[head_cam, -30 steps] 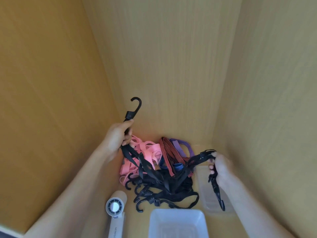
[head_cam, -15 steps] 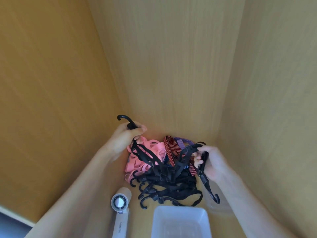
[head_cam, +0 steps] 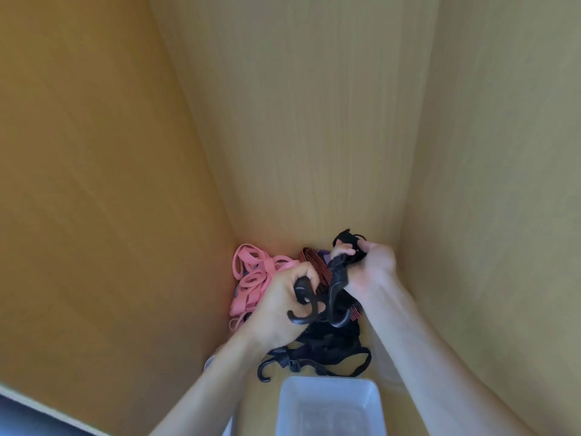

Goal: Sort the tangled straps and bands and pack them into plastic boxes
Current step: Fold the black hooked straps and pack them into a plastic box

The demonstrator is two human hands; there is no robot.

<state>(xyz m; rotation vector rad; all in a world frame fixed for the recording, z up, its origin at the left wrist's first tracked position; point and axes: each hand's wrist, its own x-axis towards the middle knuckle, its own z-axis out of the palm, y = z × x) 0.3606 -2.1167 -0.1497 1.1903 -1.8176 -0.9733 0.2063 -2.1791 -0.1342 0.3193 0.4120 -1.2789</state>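
A tangle lies in the far corner of a wooden compartment: pink bands (head_cam: 251,278), a red-and-black striped strap (head_cam: 316,265), a bit of purple band (head_cam: 325,256) and black hooked straps (head_cam: 330,344). My left hand (head_cam: 279,306) grips one black hook (head_cam: 301,305) of a strap. My right hand (head_cam: 367,269) grips the bunched black strap and its other hook (head_cam: 338,287) close beside the left. A clear plastic box (head_cam: 330,404) stands open at the near edge, with nothing visible inside.
Wooden walls (head_cam: 314,136) close in on the left, back and right. A second clear box (head_cam: 386,366) lies mostly hidden under my right forearm. A white cylindrical device (head_cam: 209,361) peeks out beneath my left forearm.
Both hands have come together over the pile, folding the black strap so its two hooks sit side by side. The view has tilted down toward the corner.
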